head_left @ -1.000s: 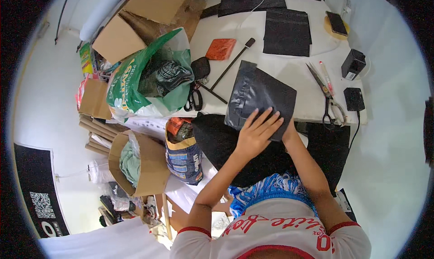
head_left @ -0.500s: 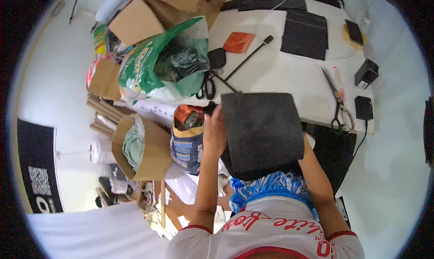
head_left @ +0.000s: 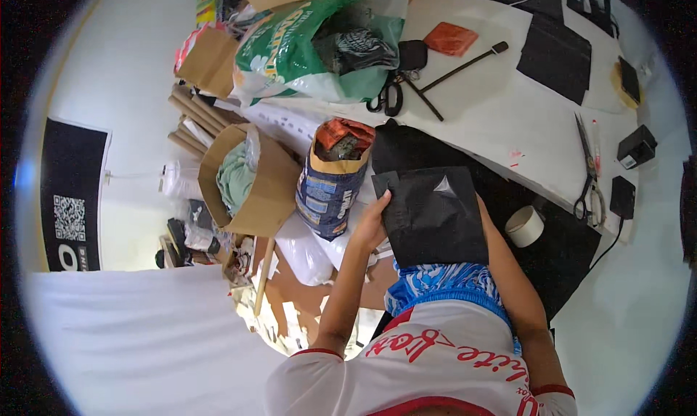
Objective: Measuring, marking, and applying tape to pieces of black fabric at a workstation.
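A flat, square black piece [head_left: 435,223], pouch-like with a pale shiny patch near its upper right corner, is held up in front of my lap. My left hand [head_left: 372,223] pinches its left edge, the thumb lying on top and the other fingers mostly behind. At the opposite edge my right hand is hidden by the piece; only the forearm [head_left: 512,271] shows there. Beyond the piece spreads a larger black sheet [head_left: 414,151], which hangs over the table's near edge. On that sheet, to the right, lies a cream-coloured roll of tape [head_left: 524,226].
The white table [head_left: 501,129] bears large scissors [head_left: 587,173], a black box [head_left: 637,147], a T-shaped rod [head_left: 461,71], an orange packet [head_left: 450,38] and black pieces [head_left: 555,56]. Left stand a green-and-white sack [head_left: 290,53], a blue bag [head_left: 330,187] and a carton [head_left: 272,180].
The black piece has come lower and nearer my lap, now showing a shinier face. My left hand has moved down with it. The view has shifted, bringing the tape roll into sight.
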Motion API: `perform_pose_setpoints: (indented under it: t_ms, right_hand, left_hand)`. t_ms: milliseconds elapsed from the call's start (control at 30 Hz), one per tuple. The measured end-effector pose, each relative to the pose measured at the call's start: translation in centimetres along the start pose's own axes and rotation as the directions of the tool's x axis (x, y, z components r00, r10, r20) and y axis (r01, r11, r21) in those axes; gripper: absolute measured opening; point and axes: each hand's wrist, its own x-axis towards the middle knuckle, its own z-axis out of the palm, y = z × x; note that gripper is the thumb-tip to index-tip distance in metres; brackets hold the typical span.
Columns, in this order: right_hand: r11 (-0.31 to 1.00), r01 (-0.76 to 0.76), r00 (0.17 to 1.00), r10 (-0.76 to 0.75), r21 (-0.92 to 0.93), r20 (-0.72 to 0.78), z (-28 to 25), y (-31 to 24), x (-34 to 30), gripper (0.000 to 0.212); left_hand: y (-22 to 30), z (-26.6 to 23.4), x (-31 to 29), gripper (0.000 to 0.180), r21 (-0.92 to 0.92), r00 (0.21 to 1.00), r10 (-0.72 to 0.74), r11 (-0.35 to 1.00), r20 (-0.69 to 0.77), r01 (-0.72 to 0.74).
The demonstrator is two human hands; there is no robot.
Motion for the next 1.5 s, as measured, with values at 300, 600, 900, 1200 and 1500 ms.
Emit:
perform_pose_setpoints:
  t_ms: [300, 600, 900, 1200, 1500]
  right_hand:
    - [0.945, 0.215, 0.967, -0.241, -0.245, -0.08, 1.2, -3.0, 1.5, 0.036]
    - [0.869, 0.377, 0.896, -0.43, -0.321, -0.113, 2.5, -4.1, -6.9, 0.037]
    - [0.991, 0.12, 0.973, -0.105, -0.063, 0.204, 5.4, -1.5, -9.1, 0.032]
    - [0.958, 0.276, 0.958, -0.268, -0.078, 0.099, 7.1, -4.0, -10.8, 0.044]
    - [0.864, 0.43, 0.903, -0.417, -0.26, 0.108, 8.7, -6.1, -8.0, 0.026]
  left_hand:
    - [-1.2, 0.7, -0.3, 0.046, -0.09, 0.999, 0.026, 0.996, 0.022, -0.024]
    - [-3.7, -4.7, 1.2, 0.042, -0.542, 0.97, 0.241, 0.814, -0.017, -0.211]
    - [-3.0, -1.8, 2.9, 0.048, -0.804, 0.924, 0.357, 0.585, 0.135, -0.109]
    - [-3.2, -1.1, 3.3, 0.055, -0.838, 0.878, 0.416, 0.545, 0.237, -0.032]
    - [-5.4, -1.2, 1.4, 0.069, -0.793, 0.937, 0.329, 0.599, 0.12, -0.109]
